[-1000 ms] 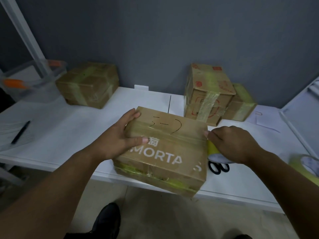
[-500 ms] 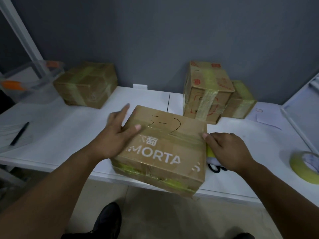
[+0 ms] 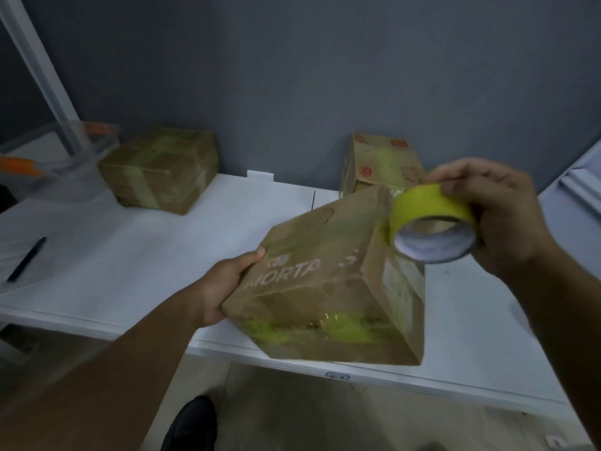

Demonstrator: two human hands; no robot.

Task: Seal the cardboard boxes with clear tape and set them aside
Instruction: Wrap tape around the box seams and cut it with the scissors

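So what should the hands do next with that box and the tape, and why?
Probably bring the tape down along the box's right side and press it on. The right hand holds the roll raised at the box's top right corner, and the left hand grips the tilted box at its left edge, so that side looks ready for the next strip.

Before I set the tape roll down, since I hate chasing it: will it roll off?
Probably, if set on its rim: the tape roll is a round hoop. Laid flat on the table it should stay. It looks light; the right hand holds it alone by the fingers.
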